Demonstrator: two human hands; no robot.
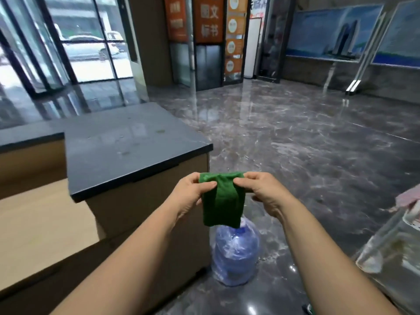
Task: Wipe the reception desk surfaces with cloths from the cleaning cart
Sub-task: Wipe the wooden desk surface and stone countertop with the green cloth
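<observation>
Wiping has not begun, judging by the scene: a green cloth (221, 198) is held up in the air in front of the body, just off the corner of the reception worktop (127, 151), and it touches no surface. The left hand (193, 192) and right hand (261, 189) each pinch an upper corner of the cloth, fingers (208, 184) closed on the fabric, so that it hangs folded between them. This looks like folding or straightening the cloth before use; the whole worktop seems left to do.

That worktop is a dark, glossy slab on a brown cabinet base, with a few faint spots and smears near its middle and far side. A lower, pale wooden surface (38, 226) sits to the left, behind the raised slab. On the floor against the desk end stands a blue water bottle (236, 253) wrapped in clear plastic, directly below the hanging cloth.

The room is a lobby with polished grey marble floor (306, 144), glass doors at left, orange signs at the back, and a large picture on the right wall. At the right edge a blurred clear-plastic object shows, possibly the cart; I cannot tell
</observation>
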